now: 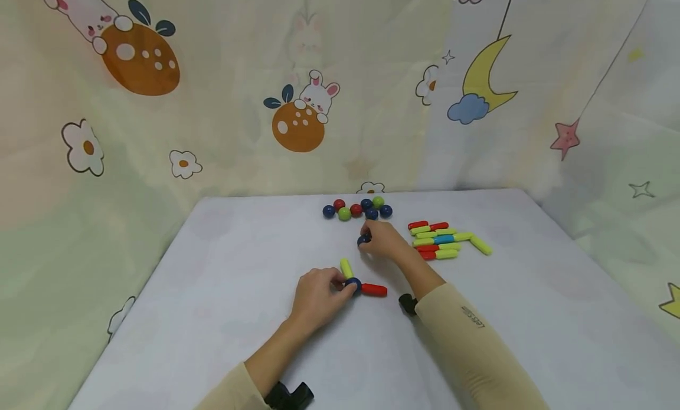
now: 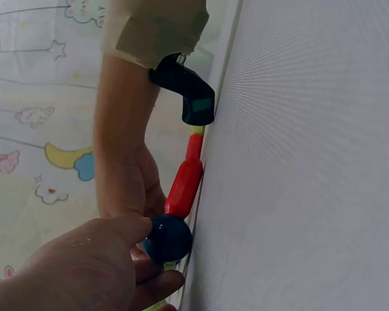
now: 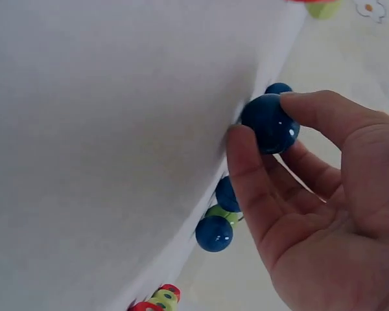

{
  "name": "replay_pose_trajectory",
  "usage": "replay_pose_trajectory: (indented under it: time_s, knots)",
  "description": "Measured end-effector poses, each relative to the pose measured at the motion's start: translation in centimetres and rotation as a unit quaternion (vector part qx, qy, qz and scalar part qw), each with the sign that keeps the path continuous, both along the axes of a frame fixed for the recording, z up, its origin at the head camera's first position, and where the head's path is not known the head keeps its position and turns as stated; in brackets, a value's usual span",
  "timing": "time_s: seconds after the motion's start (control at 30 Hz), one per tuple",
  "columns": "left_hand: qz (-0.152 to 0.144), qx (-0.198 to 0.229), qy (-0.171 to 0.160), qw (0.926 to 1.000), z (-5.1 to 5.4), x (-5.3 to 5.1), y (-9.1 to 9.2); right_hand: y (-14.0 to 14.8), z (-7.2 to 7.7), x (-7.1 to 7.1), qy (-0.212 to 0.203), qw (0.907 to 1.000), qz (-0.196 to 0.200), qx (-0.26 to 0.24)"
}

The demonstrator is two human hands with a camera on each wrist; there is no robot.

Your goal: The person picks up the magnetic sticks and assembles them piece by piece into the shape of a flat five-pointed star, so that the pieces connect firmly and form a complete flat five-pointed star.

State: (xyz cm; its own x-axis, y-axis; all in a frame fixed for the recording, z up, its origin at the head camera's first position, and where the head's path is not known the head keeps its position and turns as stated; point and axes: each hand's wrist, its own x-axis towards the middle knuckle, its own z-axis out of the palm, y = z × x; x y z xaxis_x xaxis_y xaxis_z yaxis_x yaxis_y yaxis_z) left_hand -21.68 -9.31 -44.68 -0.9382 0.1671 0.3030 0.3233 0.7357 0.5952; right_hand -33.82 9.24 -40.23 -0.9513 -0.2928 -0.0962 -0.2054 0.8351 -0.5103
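White tabletop (image 1: 234, 292), going left to right. Left hand (image 1: 317, 298) has thumb and fingers drawn in, pinching a dark blue ball (image 1: 353, 287), well back from the far edge. Head view shows two sticks at that ball: a yellow-green stick (image 1: 346, 268) pointing toward the far edge, a red stick (image 1: 374, 290) pointing toward the right edge. Left wrist view reads the grip better: thumb on one side of the ball, fingers round the other, red stick's end right up against it. Yellow-green one is mostly hidden there.

Loose balls (image 1: 344, 213) cluster just inside the far edge, near its middle. Head view count: four blue, two red, two yellow-green. Right wrist view catches only some, behind the fingers.

Right hand (image 1: 385, 242) sits just on the near side of the cluster, thumb and fingertip closed on a second blue ball (image 1: 363, 240). Fingers cover part of it in head view; right wrist view has it nearly whole, glossy. Can't tell if it touches the tabletop.

Stick group (image 1: 444, 239) lies between right hand and right edge: red and yellow-green rows, one blue piece, one yellow-green stick angled off at the right end. Only head view gives the layout.
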Motion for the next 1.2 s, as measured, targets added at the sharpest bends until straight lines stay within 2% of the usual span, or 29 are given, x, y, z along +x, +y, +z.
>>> replay_pose_trajectory:
  time_s: [0.27, 0.37, 0.43, 0.5, 0.57, 0.67, 0.77, 0.83, 0.9, 1.0, 1.2]
  knots:
    - [0.009, -0.010, 0.000, 0.9999, 0.1, 0.1, 0.2, 2.3, -0.4, 2.8, -0.052, 0.9945, -0.034, -0.084]
    - [0.021, -0.016, 0.002, 0.9996, 0.3, 0.1, 0.4, 3.4, -0.5, 3.7, -0.059, 0.9926, -0.031, -0.101]
    - [0.035, -0.025, 0.018, 0.9989, 0.5, 0.2, 0.5, 4.0, -0.5, 4.2, -0.062, 0.9921, -0.029, -0.105]
    - [0.039, -0.038, 0.048, 0.9973, 0.6, 0.1, 0.7, 4.5, -0.6, 4.6, -0.064, 0.9922, -0.023, -0.104]
    - [0.026, -0.055, 0.085, 0.9945, 0.6, 0.0, 0.9, 4.8, -0.6, 5.0, -0.067, 0.9917, -0.026, -0.106]
    - [-0.028, -0.079, 0.126, 0.9885, 0.5, -0.3, 1.4, 5.3, -0.7, 5.4, -0.063, 0.9916, -0.026, -0.110]
    - [-0.084, -0.109, 0.143, 0.9802, 0.4, -0.7, 2.2, 5.8, -0.8, 5.8, -0.057, 0.9916, -0.030, -0.112]
    - [-0.103, -0.128, 0.143, 0.9759, 0.4, -0.8, 2.7, 6.1, -0.9, 6.1, -0.058, 0.9914, -0.030, -0.114]
    - [-0.109, -0.146, 0.137, 0.9737, 0.3, -0.9, 3.1, 6.3, -0.9, 6.4, -0.064, 0.9906, -0.030, -0.117]
    - [-0.104, -0.160, 0.115, 0.9748, -0.1, -0.8, 3.2, 6.8, -1.1, 7.0, -0.080, 0.9880, -0.025, -0.130]
    - [-0.086, -0.147, 0.106, 0.9796, -0.4, -0.9, 3.3, 8.2, -1.5, 7.7, -0.106, 0.9782, -0.005, -0.178]
